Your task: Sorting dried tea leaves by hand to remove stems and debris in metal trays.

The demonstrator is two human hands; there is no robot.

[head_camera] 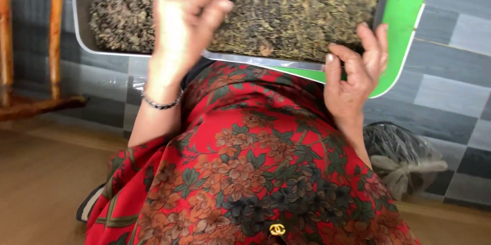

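Two hands (186, 12) over one tray (82, 25)

I see my left hand (186, 12) raised with the forearm bare, the fingers curled loosely inward and blurred, so I cannot tell whether they pinch anything. A thin bracelet (161, 103) circles that wrist. My right hand (355, 68) is lower, with the palm turned inward, the fingers bent and the thumb upright, clasping an edge.
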